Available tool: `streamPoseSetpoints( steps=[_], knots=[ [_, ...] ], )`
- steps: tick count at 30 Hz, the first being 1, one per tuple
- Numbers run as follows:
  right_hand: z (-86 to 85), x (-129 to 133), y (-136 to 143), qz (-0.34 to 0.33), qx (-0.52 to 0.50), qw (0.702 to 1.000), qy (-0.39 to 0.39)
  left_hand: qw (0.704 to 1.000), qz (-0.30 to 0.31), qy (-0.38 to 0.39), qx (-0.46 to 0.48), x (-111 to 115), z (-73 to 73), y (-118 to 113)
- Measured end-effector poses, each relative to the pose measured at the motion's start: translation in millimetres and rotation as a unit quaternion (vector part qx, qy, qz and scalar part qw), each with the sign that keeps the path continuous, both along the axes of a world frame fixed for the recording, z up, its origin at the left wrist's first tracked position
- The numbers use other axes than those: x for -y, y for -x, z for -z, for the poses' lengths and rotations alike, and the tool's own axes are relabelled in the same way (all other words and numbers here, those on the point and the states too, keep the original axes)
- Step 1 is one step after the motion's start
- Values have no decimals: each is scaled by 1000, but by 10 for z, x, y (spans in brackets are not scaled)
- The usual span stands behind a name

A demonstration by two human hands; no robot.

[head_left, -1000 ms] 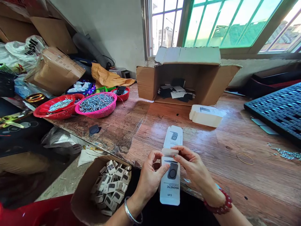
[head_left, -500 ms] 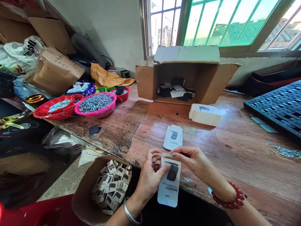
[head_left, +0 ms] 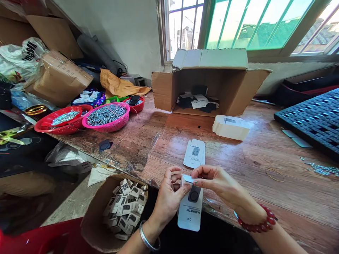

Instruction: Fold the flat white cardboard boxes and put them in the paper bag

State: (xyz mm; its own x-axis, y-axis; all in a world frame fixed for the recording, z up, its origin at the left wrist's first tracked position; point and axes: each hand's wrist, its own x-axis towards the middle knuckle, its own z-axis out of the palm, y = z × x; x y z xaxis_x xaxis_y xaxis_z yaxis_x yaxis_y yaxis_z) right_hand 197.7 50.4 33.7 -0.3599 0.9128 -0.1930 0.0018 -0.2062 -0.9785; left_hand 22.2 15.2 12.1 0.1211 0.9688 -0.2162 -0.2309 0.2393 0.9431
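Note:
A small white printed box is held upright at the table's front edge, its printed face toward me. My left hand grips its upper left side, the thumb on the front. At its top end, my right hand pinches a white flap between thumb and fingers. Just beyond the hands, a flat white printed carton lies on the wooden table. Farther back sits a stack of flat cartons. Whatever is inside the held box is hidden.
An open cardboard box with black and white pieces stands at the back. Pink and red baskets of metal parts are at left. Below, a carton holds many small boxes. A black grid tray lies at right.
My right fingers have shifted slightly at the box's top, and the flap there now lies folded forward over the upper edge. The left hand keeps its hold.

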Motion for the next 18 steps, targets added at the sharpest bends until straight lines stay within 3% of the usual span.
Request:
streamPoseSetpoints(
  steps=[3,9,18],
  knots=[
    [23,-24,-3,-4,21,999,26,1000,7,3,-5,8,-2,4],
    [-8,-55,5,31,55,998,-16,1000,20,-16,-3,19,-19,4],
    [-44,-38,6,13,113,993,-38,999,29,-22,1,55,22,4]
  ],
)
